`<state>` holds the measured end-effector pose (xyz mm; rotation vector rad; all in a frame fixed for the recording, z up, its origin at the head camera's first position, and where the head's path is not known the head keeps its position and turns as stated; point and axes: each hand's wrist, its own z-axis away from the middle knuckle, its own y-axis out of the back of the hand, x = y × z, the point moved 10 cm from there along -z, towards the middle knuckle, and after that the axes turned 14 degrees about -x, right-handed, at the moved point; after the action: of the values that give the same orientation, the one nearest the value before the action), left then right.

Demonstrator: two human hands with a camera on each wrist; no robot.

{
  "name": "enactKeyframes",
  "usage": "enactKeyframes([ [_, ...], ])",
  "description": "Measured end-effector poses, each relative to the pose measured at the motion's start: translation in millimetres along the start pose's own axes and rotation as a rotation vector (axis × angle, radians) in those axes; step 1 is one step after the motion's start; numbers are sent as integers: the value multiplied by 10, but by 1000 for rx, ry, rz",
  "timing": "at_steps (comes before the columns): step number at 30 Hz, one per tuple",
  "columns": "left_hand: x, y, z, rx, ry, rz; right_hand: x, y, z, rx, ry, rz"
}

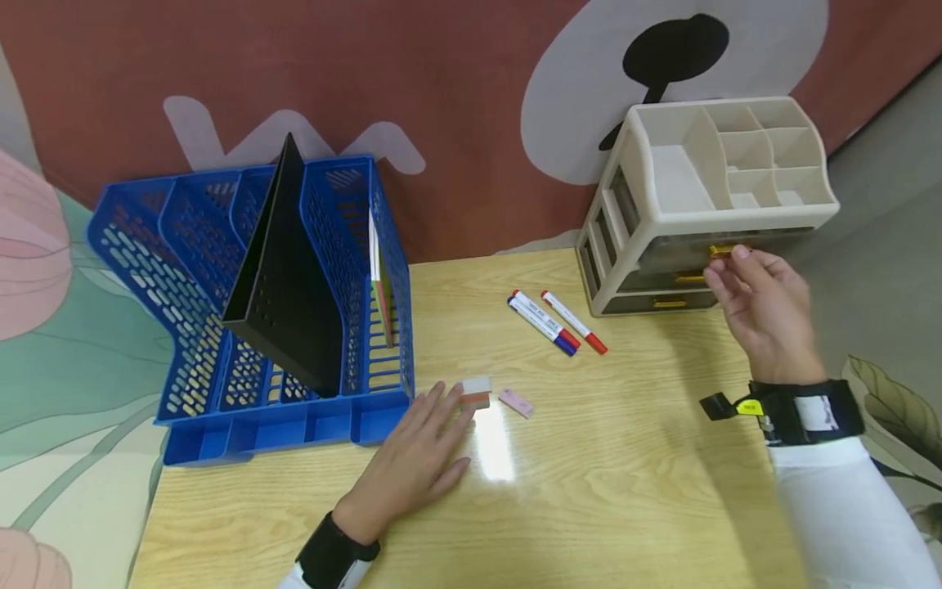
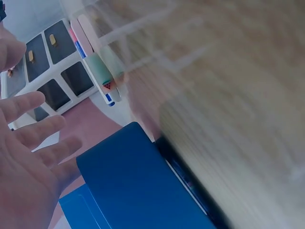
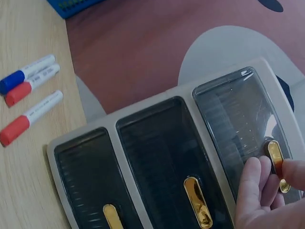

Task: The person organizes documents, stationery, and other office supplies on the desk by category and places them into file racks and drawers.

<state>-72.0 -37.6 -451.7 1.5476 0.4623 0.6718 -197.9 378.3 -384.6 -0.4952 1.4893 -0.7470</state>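
Note:
My right hand (image 1: 769, 307) pinches the gold handle (image 3: 275, 160) of the top drawer on a cream desktop organizer (image 1: 743, 219). In the right wrist view, thumb and fingers are on either side of that handle, and the drawer front (image 3: 233, 109) is see-through grey. My left hand (image 1: 412, 454) lies palm down with fingers spread, beside the blue file rack (image 1: 287, 421). Its fingertips overlap a white-and-brown eraser (image 1: 476, 399) in the head view. A pink eraser (image 1: 516, 402) lies just right of that one.
Two markers, red and blue (image 1: 545, 321), lie side by side, with another red marker (image 1: 574, 321) near the organizer. A black folder (image 1: 294, 278) leans in the rack, and thin booklets (image 1: 380, 278) stand in its right slot. A patterned cloth (image 1: 471, 123) hangs behind.

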Motion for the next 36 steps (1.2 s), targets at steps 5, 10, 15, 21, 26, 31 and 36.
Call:
enactKeyframes([
  [5,-27,-5,21,9,16,8,-7,44,-33,40,-18,87],
  [10,-38,-18,28,-6,27,16,-9,69,-59,54,-29,146],
  [15,-45,3,25,14,17,24,-6,81,-87,67,-27,198],
  [21,-36,14,2,22,7,18,45,162,-55,68,44,158],
  [26,-23,10,-52,8,9,17,178,431,50,161,81,93],
  [31,-13,41,-111,8,16,20,403,594,53,181,-10,24],
  [36,16,50,-162,17,9,30,564,558,-20,130,-62,-143],
])
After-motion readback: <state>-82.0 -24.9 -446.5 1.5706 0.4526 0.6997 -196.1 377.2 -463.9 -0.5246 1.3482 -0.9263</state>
